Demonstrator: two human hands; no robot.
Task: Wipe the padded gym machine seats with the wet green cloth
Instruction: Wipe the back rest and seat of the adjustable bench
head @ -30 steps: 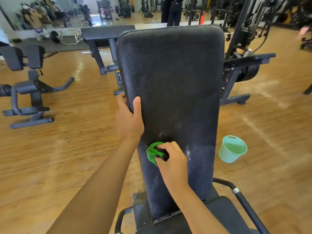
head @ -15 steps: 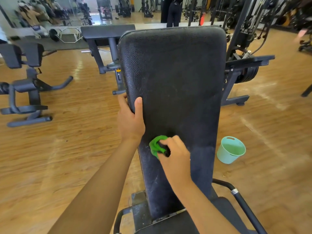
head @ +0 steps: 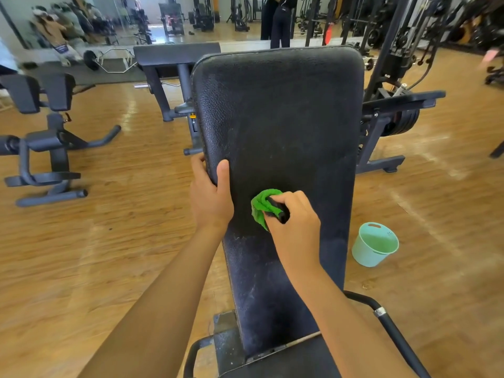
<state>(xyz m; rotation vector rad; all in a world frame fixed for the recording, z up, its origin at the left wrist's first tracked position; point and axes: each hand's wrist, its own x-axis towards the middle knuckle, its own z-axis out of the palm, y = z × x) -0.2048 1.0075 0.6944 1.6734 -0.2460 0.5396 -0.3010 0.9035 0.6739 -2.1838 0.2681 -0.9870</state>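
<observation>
Against the lower middle of the tall black textured vinyl backrest (head: 286,118), the right hand (head: 294,225) presses a bunched bright green cloth (head: 260,207), fingers and thumb curled tight round the wad so only its upper left part shows. Just left of it, the left hand (head: 210,197) clamps the backrest's left edge, thumb flat on the front face and fingers wrapped behind. The 2 hands sit near each other without touching. Pale streaks and scuffs mark the pad below the cloth. At the backrest's foot lies a black seat pad (head: 286,361), with a curved black metal handle (head: 392,331) on its right. A mint-green plastic bucket (head: 365,255) stands on the wooden plank floor (head: 109,255) to the right, apart from the machine; marks inside its rim are too small to read.
</observation>
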